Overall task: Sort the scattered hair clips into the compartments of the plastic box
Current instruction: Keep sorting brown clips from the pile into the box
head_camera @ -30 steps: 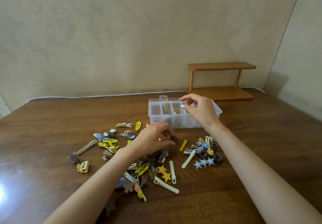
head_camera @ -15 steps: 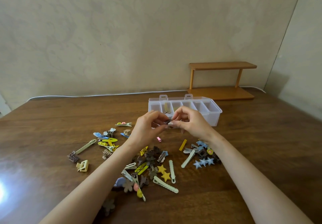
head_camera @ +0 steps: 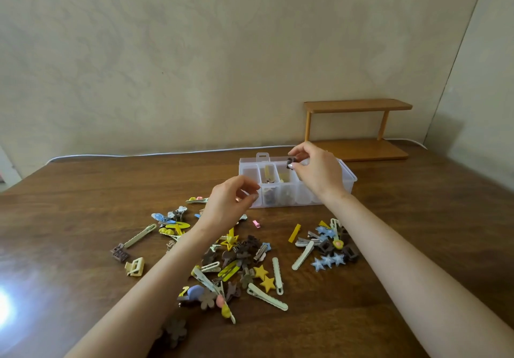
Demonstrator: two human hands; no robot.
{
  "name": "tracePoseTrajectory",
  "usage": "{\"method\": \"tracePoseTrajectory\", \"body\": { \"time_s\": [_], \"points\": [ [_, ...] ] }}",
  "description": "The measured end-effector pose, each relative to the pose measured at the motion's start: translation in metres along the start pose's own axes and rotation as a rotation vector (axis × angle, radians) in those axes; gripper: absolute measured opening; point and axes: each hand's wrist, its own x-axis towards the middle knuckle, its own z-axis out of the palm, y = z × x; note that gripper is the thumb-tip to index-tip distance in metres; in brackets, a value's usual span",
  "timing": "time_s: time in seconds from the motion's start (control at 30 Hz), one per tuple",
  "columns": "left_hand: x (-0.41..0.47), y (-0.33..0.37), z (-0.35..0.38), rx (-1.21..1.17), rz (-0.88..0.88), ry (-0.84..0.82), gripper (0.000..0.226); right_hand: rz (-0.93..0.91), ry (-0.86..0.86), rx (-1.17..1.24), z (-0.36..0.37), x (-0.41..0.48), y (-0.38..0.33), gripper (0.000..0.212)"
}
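A clear plastic box (head_camera: 349,179) with several compartments stands on the brown table. My right hand (head_camera: 314,171) hovers over its middle compartments and pinches a small dark brown clip (head_camera: 290,162) between thumb and fingers. My left hand (head_camera: 232,202) hangs in front of the box's left end, fingers loosely curled, with nothing seen in it. Brown and beige clips lie in two left compartments (head_camera: 271,178). Scattered hair clips (head_camera: 244,260) in yellow, brown, blue and pale green cover the table nearer to me.
A second clip cluster (head_camera: 326,246) with blue stars lies to the right of the main pile. A wooden two-tier shelf (head_camera: 358,132) stands behind the box by the wall. A white cable (head_camera: 144,154) runs along the table's far edge.
My hands met in front of the box, and the dark clip went from left hand to right. The right hand then rose over the box; the left drew back.
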Motion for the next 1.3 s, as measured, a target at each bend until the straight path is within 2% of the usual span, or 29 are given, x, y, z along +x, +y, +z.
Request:
{"method": "tracePoseTrajectory", "body": {
  "time_s": [0.13, 0.23, 0.3, 0.47, 0.7, 0.87, 1.1, 1.17, 1.3],
  "points": [
    [0.001, -0.001, -0.009, 0.091, -0.007, -0.230, 0.008, -0.008, -0.096, -0.122, 0.005, 0.004, 0.003, 0.023],
    [0.001, -0.002, -0.019, 0.137, -0.046, -0.505, 0.014, -0.033, -0.060, -0.107, 0.003, -0.003, 0.004, 0.020],
    [0.002, -0.004, -0.024, 0.176, -0.073, -0.629, 0.022, -0.042, -0.014, -0.041, 0.000, -0.009, 0.003, 0.017],
    [0.001, -0.006, -0.026, 0.227, -0.057, -0.706, 0.012, -0.070, 0.084, 0.120, -0.001, -0.027, 0.000, 0.015],
    [0.003, -0.007, -0.023, 0.244, 0.024, -0.568, 0.013, -0.081, 0.062, 0.173, 0.006, -0.041, 0.005, 0.016],
    [0.001, -0.009, -0.016, 0.206, -0.042, -0.629, 0.024, -0.081, 0.018, 0.173, 0.006, -0.045, 0.003, 0.013],
    [-0.001, -0.009, -0.012, 0.305, 0.047, -0.598, 0.021, -0.078, -0.051, 0.185, 0.008, -0.048, 0.000, 0.013],
    [0.000, -0.006, -0.012, 0.249, 0.086, -0.478, 0.017, -0.079, -0.056, 0.187, 0.008, -0.048, 0.000, 0.013],
    [0.016, -0.002, -0.014, 0.179, 0.105, -0.008, 0.013, -0.072, -0.056, 0.192, 0.007, -0.048, 0.001, 0.014]
  ]
}}
